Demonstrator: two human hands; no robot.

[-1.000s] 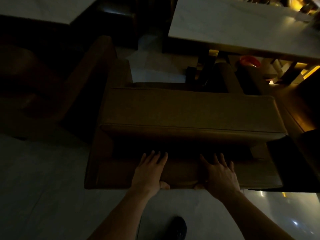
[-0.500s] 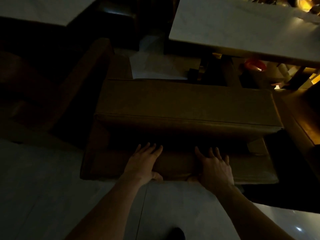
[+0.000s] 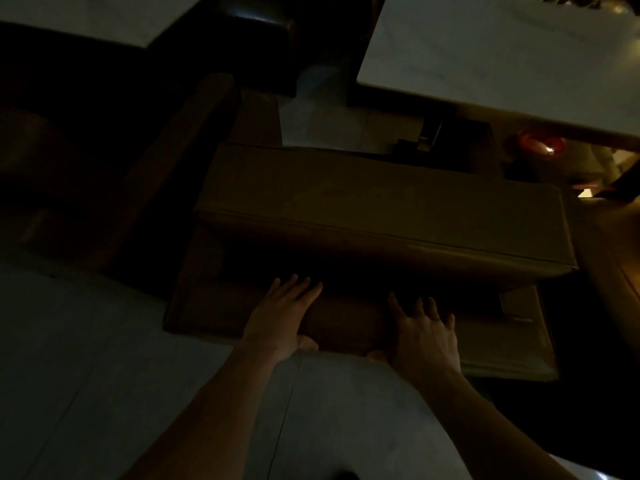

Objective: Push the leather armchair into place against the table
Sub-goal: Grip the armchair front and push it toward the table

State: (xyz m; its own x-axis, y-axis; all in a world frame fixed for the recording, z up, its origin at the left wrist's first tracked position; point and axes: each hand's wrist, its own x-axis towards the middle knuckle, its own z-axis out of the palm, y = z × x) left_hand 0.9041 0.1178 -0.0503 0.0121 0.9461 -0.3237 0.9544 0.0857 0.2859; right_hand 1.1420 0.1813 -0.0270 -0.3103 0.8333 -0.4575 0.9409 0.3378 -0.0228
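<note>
The room is dim. A brown leather armchair [image 3: 377,206] stands with its back toward me, seen from above. My left hand [image 3: 282,317] lies flat on the lower back panel, fingers spread, thumb hooked under the bottom edge. My right hand [image 3: 424,336] presses the same panel a little to the right, also flat with fingers apart. A pale marble-topped table [image 3: 502,53] stands beyond the chair at the upper right. The chair's front reaches close to the table's near edge; the seat is hidden behind the backrest.
A second brown armchair [image 3: 114,188] sits close on the left. Another pale table [image 3: 79,15] is at the top left with a dark stool [image 3: 256,36] beside it. A red object [image 3: 536,147] glows under the right table. Pale tiled floor [image 3: 104,375] lies beneath my arms.
The armchair has slid away from me toward the table, with both hands staying flat on its back. The gap between the chair and the table's edge has narrowed.
</note>
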